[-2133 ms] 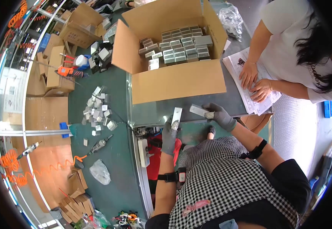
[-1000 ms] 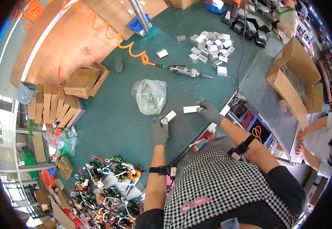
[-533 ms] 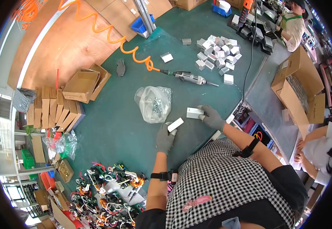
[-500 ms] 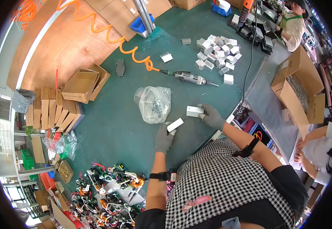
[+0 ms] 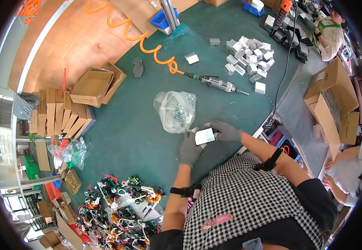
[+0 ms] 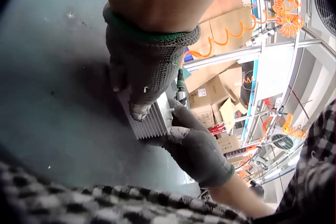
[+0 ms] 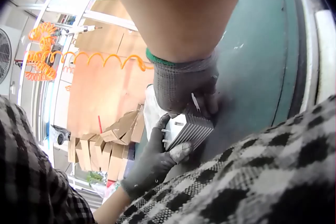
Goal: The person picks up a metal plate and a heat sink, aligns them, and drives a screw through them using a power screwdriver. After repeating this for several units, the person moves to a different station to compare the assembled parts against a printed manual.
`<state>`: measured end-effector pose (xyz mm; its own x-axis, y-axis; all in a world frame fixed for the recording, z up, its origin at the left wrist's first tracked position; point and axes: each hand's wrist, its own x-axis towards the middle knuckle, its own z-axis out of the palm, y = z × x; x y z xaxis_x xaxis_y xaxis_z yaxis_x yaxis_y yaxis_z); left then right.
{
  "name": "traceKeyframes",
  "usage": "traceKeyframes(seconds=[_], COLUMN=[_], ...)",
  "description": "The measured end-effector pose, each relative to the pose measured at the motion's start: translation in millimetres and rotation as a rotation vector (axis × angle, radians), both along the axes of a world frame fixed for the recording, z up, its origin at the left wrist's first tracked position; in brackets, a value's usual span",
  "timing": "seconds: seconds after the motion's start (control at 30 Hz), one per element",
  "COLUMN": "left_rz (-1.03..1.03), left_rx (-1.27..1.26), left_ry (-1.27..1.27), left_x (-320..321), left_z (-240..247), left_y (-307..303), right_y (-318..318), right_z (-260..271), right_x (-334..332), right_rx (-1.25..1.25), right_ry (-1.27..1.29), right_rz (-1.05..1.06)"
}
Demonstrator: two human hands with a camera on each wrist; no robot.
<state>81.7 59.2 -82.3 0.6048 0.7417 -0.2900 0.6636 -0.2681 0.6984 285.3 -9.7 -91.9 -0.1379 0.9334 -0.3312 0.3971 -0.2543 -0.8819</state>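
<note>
Both gloved hands meet over the green bench, close in front of the person's apron. My left hand [image 5: 190, 150] grips a silvery finned heat sink [image 5: 205, 136] from the left, thumb on its edge. On the opposite side my right hand [image 5: 226, 131] holds on with its fingers at the right edge. The smooth pale face shows in the head view, as wide as two pieces laid side by side; the seam is hard to make out. In the left wrist view the fins of the heat sink [image 6: 150, 121] show between the hands; the right wrist view shows its finned end too.
A clear bag of screws [image 5: 176, 112] lies just beyond the hands, with an air screwdriver [image 5: 218, 83] behind it. Heat sinks [image 5: 251, 56] are heaped farther back. Wired circuit boards [image 5: 122, 204] cover the near left; small cartons [image 5: 60, 112] stand at the left.
The view has swung from the big carton to the green bench. The hands, each holding a heat sink apart before, have come together, and the pale faces now sit side by side.
</note>
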Motion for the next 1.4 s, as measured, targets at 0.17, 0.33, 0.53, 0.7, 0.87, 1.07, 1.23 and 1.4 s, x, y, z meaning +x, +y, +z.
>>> traceKeyframes(seconds=[0.17,0.33,0.53,0.7,0.87,1.07,1.23,1.4], left_rz=[0.067,0.257,0.149,-0.203,-0.280,-0.380,-0.195,-0.200], left_rx=[0.008,0.042,0.205,0.624,0.666,0.646,0.702,0.736], left_ry=[-0.067,-0.111,0.013,0.131,0.146,0.486,0.478,0.241], left_x=[-2.8,1.0,-3.5,14.8,14.2,-1.2,46.1,119.4], left_z=[-5.4,-2.5,30.3,16.2,14.3,-41.2,15.7,-7.4], left_y=[-4.9,-20.7,-31.9,-50.5,-39.4,3.2,-66.6,-129.2], right_y=[-17.4,-35.5,-58.1,-125.8,-253.4,-408.1,-502.7,-575.9], right_z=[9.9,3.5,3.9,-36.8,-35.1,-40.8,-5.2,-10.9], right_x=[5.5,9.6,20.5,61.8,93.7,153.2,200.3,286.5], right_rx=[-0.162,-0.114,0.000,0.018,0.161,0.347,0.356,0.482], right_ry=[0.218,0.183,0.061,0.117,-0.036,0.129,0.070,-0.040], right_rz=[-0.264,-0.348,-0.390,-0.847,-1.393,-2.143,-2.288,-2.181])
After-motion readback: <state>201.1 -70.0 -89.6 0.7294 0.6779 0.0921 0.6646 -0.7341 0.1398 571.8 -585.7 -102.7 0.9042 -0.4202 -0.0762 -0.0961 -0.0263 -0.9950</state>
